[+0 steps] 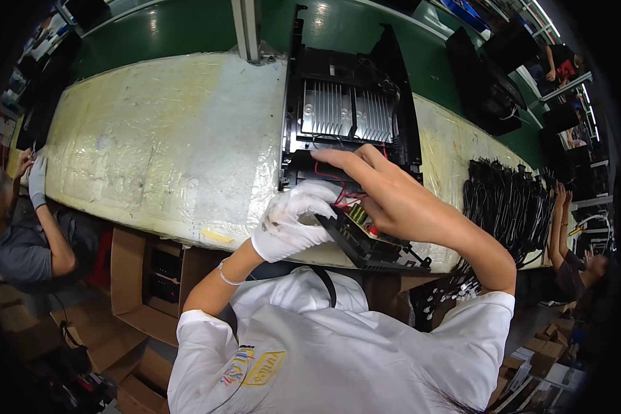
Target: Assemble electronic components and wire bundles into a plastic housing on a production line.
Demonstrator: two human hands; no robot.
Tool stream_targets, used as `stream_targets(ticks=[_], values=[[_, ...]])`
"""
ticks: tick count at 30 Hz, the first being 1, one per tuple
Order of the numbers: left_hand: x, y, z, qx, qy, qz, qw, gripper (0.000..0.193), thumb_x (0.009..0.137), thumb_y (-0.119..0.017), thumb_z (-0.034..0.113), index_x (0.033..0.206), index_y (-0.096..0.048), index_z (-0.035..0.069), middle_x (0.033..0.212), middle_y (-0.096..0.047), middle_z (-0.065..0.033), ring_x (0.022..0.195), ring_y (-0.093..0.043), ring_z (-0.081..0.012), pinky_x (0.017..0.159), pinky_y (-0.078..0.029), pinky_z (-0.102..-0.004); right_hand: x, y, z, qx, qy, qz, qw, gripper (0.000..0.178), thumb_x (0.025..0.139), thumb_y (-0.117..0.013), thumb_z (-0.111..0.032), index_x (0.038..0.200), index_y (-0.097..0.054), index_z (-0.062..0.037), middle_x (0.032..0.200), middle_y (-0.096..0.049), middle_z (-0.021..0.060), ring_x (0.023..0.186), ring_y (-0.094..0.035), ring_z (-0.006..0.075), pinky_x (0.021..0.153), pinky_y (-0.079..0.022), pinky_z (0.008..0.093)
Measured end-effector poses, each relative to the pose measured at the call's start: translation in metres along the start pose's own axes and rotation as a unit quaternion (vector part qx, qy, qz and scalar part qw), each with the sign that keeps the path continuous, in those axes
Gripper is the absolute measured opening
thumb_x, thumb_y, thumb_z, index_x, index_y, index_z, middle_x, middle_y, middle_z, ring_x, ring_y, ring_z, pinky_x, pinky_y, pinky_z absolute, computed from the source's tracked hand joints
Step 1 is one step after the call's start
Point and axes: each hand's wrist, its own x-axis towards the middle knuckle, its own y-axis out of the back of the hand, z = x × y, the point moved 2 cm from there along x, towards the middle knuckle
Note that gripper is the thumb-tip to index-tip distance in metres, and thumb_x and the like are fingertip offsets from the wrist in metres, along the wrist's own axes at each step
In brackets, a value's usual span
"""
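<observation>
A black housing (408, 127) with two silver finned heat sinks (328, 114) lies on the bench in front of me. My left hand (293, 219), in a white glove, is closed around the edge of a black plastic panel (386, 257) tilted at the housing's near end. The panel carries a circuit board (367, 222) with green and red parts. Thin red wires (330, 175) run from the board into the housing. Bare and with its fingers stretched out, my right hand (386, 190) reaches over the wires. Its thumb side is close to the board and partly hidden.
Film covers the pale bench top (152, 138). Black cables (500, 207) are heaped at the right. A metal post (247, 31) stands behind the bench. Cardboard boxes (127, 276) sit below at left. Co-workers' hands show at the far left (37, 181) and right (560, 200).
</observation>
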Motion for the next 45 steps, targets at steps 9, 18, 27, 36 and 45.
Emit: stream_targets(ticks=[9, 18, 27, 36, 45], values=[[0.006, 0.004, -0.011, -0.04, -0.008, -0.004, 0.999, 0.023, 0.074, -0.075, 0.003, 0.095, -0.067, 0.006, 0.108, -0.067, -0.0125, 0.101, -0.064, -0.027, 0.087, -0.052, -0.0362, -0.008, 0.005, 0.019, -0.059, 0.2, 0.079, 0.975, 0.017, 0.072, -0.072, 0.003, 0.087, -0.066, -0.0015, 0.086, -0.06, 0.0085, 0.086, -0.056, 0.0287, 0.075, -0.049, 0.0375], [0.006, 0.003, -0.009, -0.017, -0.007, -0.034, 0.999, 0.023, 0.076, -0.075, 0.004, 0.097, -0.065, 0.004, 0.104, -0.067, -0.0124, 0.098, -0.064, -0.0298, 0.084, -0.052, -0.0373, 0.009, 0.013, 0.001, -0.14, 0.178, -0.061, 0.972, 0.022, 0.064, -0.069, 0.004, 0.086, -0.067, 0.0024, 0.086, -0.058, 0.0119, 0.089, -0.056, 0.0293, 0.078, -0.049, 0.0369], [-0.003, -0.001, -0.021, -0.053, -0.051, 0.001, 0.997, 0.023, 0.075, -0.075, 0.004, 0.095, -0.066, 0.005, 0.101, -0.067, -0.011, 0.096, -0.065, -0.0291, 0.083, -0.053, -0.0383, 0.014, 0.006, -0.001, -0.11, 0.054, -0.019, 0.992, 0.019, 0.069, -0.066, 0.006, 0.088, -0.063, 0.0058, 0.092, -0.057, 0.0165, 0.094, -0.057, 0.0344, 0.08, -0.05, 0.0411], [-0.008, 0.003, -0.017, -0.019, 0.028, -0.021, 0.999, 0.02, 0.074, -0.073, 0.002, 0.092, -0.068, 0.008, 0.102, -0.068, -0.0094, 0.095, -0.066, -0.0264, 0.082, -0.053, -0.0357, 0.015, 0.004, 0.015, -0.103, 0.251, -0.009, 0.963, 0.028, 0.066, -0.07, 0.003, 0.093, -0.061, -0.0003, 0.095, -0.062, 0.0076, 0.093, -0.055, 0.0289, 0.078, -0.049, 0.0379], [-0.006, 0.003, -0.013, -0.066, 0.045, 0.008, 0.997, 0.025, 0.075, -0.071, -0.002, 0.099, -0.066, 0.005, 0.109, -0.067, -0.0108, 0.107, -0.062, -0.0283, 0.09, -0.051, -0.0366, 0.016, 0.006, 0.026, -0.028, 0.253, -0.036, 0.966, 0.028, 0.066, -0.071, 0.002, 0.094, -0.068, 0.0007, 0.094, -0.061, 0.0076, 0.087, -0.051, 0.0284, 0.077, -0.046, 0.0372]])
